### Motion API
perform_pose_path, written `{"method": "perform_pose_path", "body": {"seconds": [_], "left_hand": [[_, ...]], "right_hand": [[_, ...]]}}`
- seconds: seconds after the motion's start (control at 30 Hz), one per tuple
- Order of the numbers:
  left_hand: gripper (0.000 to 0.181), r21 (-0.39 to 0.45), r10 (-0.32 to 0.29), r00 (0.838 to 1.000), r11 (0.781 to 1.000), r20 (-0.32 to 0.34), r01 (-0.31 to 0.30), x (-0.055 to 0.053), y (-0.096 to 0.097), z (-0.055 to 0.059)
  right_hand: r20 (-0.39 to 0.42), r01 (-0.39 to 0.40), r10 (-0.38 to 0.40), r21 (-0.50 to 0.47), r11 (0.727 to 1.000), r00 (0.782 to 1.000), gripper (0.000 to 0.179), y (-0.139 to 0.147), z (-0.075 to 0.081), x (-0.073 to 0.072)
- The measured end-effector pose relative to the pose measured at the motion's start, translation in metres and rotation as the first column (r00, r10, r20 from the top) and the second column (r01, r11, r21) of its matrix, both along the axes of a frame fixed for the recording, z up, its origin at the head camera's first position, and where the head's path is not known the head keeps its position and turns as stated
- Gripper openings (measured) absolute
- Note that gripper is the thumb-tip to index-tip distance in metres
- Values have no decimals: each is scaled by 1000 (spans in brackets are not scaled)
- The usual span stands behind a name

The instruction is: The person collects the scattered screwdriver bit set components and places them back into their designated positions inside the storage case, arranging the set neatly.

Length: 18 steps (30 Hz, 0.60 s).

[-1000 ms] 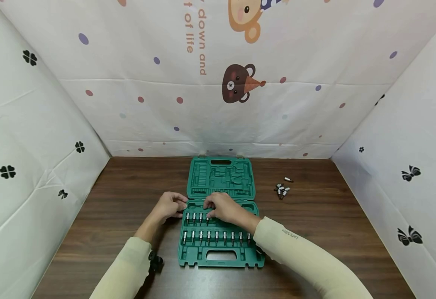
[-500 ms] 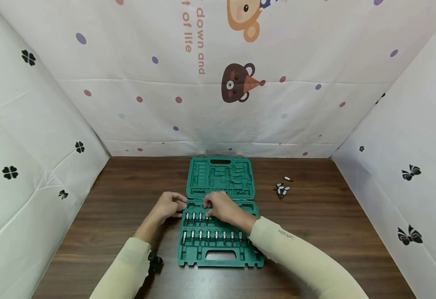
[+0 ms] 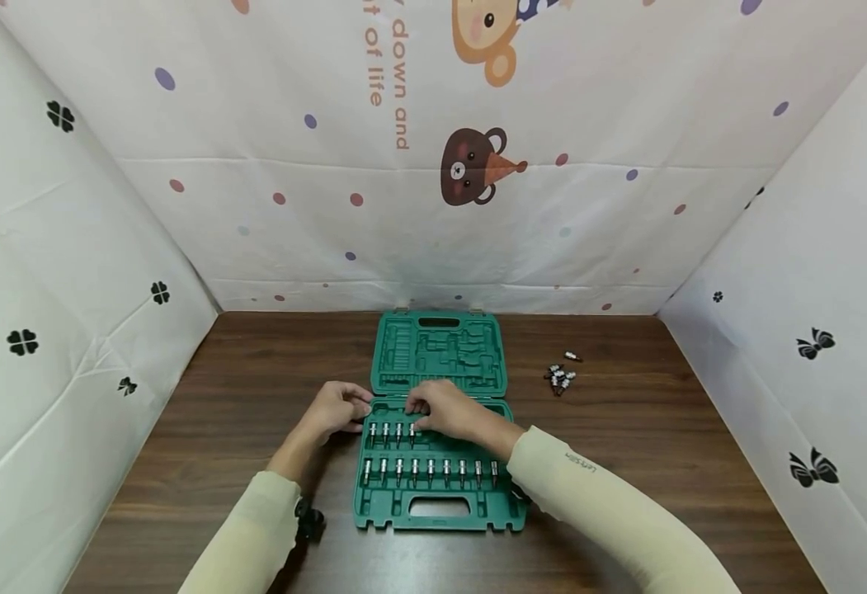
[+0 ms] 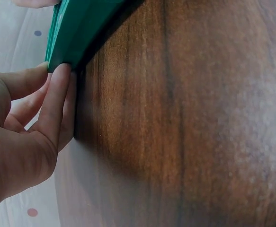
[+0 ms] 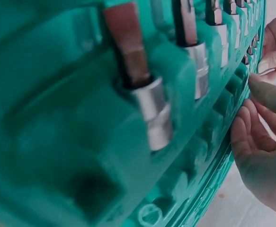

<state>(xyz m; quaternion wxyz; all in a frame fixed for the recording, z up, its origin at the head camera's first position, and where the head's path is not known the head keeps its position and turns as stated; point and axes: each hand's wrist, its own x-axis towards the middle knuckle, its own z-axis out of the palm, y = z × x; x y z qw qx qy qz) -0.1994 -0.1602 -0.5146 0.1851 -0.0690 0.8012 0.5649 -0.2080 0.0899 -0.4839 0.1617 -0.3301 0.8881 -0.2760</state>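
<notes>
An open green case (image 3: 381, 500) lies on the table, with a full-looking lower row of bit sockets (image 3: 431, 472) and a shorter upper row at left. My left hand (image 3: 332, 408) pinches the case's upper left corner, thumb on top and fingers against the side wall (image 4: 76, 35). Over the upper row is my right hand (image 3: 444, 410), fingers bent, thumb at the head of the rightmost bit socket (image 3: 412, 435) there. The right wrist view shows the thumb (image 5: 270, 97) apart from the fingers; I cannot tell whether they grip that socket.
The case's lid (image 3: 439, 363) lies folded back against the patterned cloth wall (image 3: 433, 247). On the table to the right sits a small pile of bit sockets (image 3: 559, 379), with a single one (image 3: 572, 356) just behind it. Cloth walls also stand at both sides.
My right thumb has shifted slightly right, leaving more of the rightmost upper bit socket in sight, and the right forearm has swung a little to the right. The left hand stays put.
</notes>
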Motion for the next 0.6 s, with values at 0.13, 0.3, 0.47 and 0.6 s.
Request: {"method": "perform_pose_path", "body": {"seconds": [0.13, 0.3, 0.47, 0.6], "left_hand": [[21, 5, -5, 1000, 1000, 3, 5, 0, 0, 0], [21, 0, -3, 1000, 1000, 4, 3, 1, 0, 0], [20, -3, 3, 1000, 1000, -2, -3, 1, 0, -1], [20, -3, 8, 1000, 1000, 0, -8, 1, 0, -1]], "right_hand": [[8, -15, 15, -24, 1000, 1000, 24, 7, 0, 0], [37, 16, -14, -63, 998, 999, 31, 18, 3, 4], [71, 69, -61, -112, 991, 996, 34, 35, 7, 8], [75, 101, -90, -150, 984, 993, 36, 49, 7, 10]]}}
